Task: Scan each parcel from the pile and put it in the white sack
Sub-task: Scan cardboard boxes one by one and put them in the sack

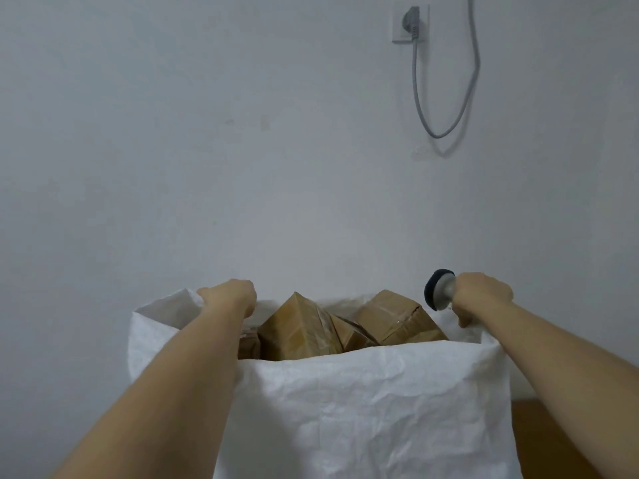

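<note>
Your white sack point(363, 402) fills the lower centre of the frame, mouth open at mid-height, near rim running roughly level from centre-left to right. Rims on both sides are pulled up by your hands, so the opening is wide w/ free air above it, just bare wall point(207, 150) behind. Sack is packed: brown taped parcels point(297, 326) poke above the near rim, one corner-up at centre, another box point(397, 319) tilted to its right, smaller one wedged btwn them. Little room left inside at the top.

Hidden/cut off: sack's bottom runs out of the lower edge; far rim mostly behind the parcels. A parcel at the left is half covered by your left forearm. No pile in view. Brown surface at lower right corner, too little showing to say what it is. Upper right: wall socket point(411, 24) w/ a grey cable point(446, 98) looping down, its top cut by the frame edge.

Hands: left hand point(230, 295), left of centre, is closed in a fist on the sack's left rim, knuckles up, forearm stretched fwd from the lower left. Right hand point(480, 295), at right, wraps the handle of the scanner point(438, 288), dark head pointing left; its lower fingers seem to pinch the sack's right rim too, but that's hard to make out. Both arms extended, about level.
</note>
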